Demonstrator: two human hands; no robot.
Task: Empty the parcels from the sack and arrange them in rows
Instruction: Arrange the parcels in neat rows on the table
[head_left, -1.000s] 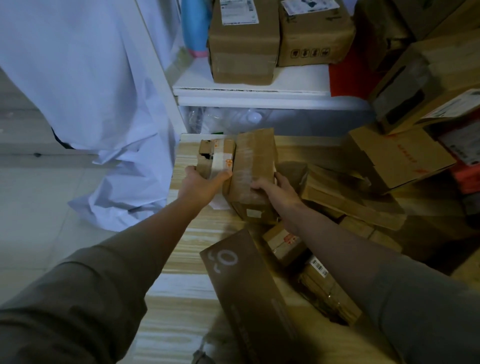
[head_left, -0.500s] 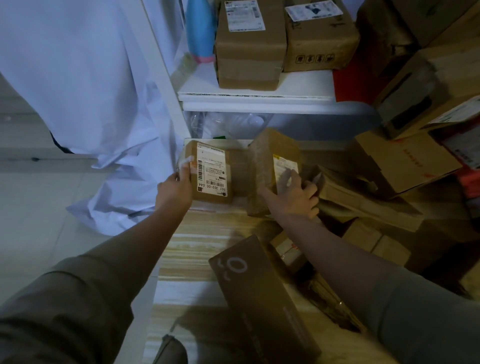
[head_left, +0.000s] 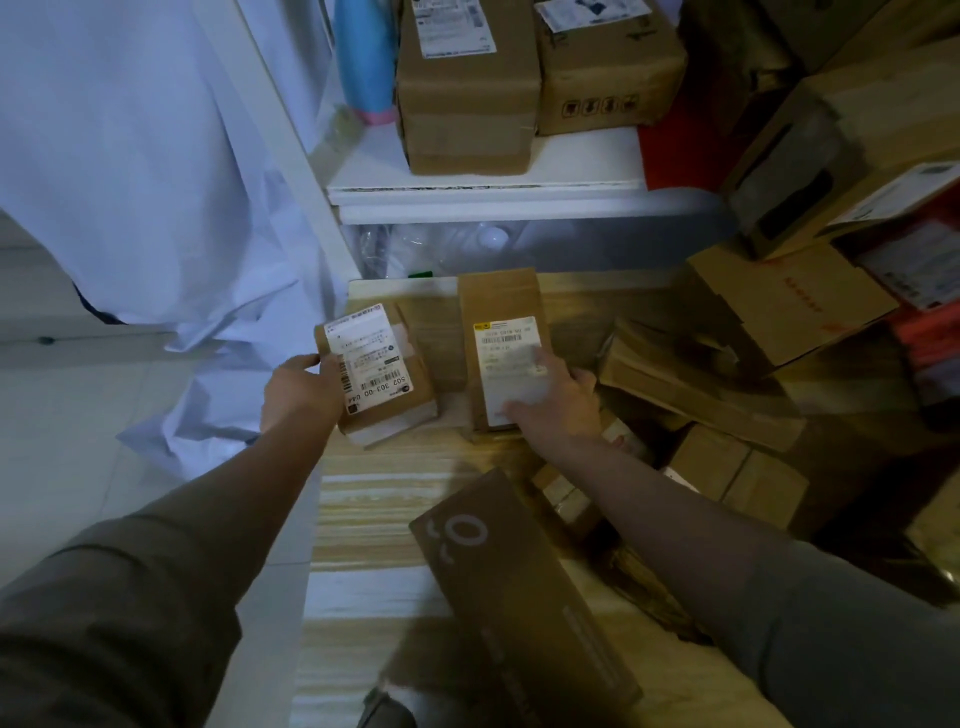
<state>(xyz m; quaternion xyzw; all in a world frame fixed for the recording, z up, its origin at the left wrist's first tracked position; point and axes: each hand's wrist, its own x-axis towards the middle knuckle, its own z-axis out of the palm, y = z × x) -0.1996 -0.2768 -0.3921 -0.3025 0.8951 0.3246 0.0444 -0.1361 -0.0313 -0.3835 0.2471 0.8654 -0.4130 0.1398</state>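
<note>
Two brown cardboard parcels lie label-up side by side on the wooden surface. My left hand grips the left edge of the smaller parcel, which carries a white label and sits a little tilted. My right hand rests on the longer parcel, fingers spread over its white label and curled at its right edge. A long brown box with a pale logo lies nearer me. No sack is visible.
A jumble of cardboard boxes fills the right side, with bigger cartons stacked behind. A white shelf holds two taped boxes and a blue bottle. White cloth hangs at left above the pale floor.
Both parcels have been turned from upright to lying flat with their labels up. The right one went down onto the wood beside the left one.
</note>
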